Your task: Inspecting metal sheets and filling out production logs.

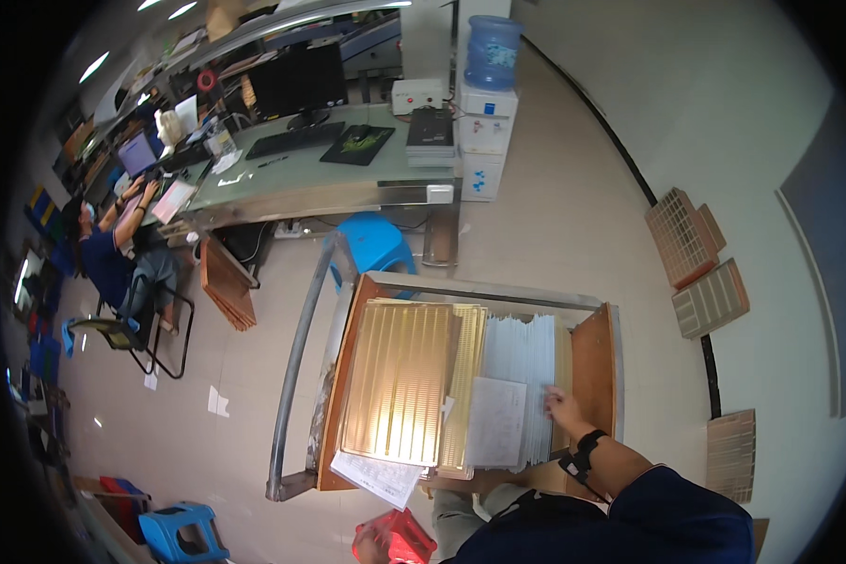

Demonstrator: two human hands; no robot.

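Note:
Inside a wooden-sided cart (615, 376) stands a tight row of pale blue-white panels (536, 338). My right hand (562, 410) reaches over from the lower right, its fingers slightly apart and touching the panels' right-hand edges. A printed paper sheet (496, 420) lies on top of the row. To its left rest gold-coloured grooved panels (398, 376), with another paper (382, 479) sticking out beneath their near end. My left hand (370, 545) is low in the picture by a red stool (406, 538); it is blurred and its fingers are unclear.
A metal handle bar (296, 367) rises on the cart's left. Beyond it are a blue stool (374, 242) and a desk (320, 179) with a monitor. A seated person (113, 254) works at left. Panels lean on the right wall, near a water dispenser (487, 122). Another blue stool (183, 533) stands lower left.

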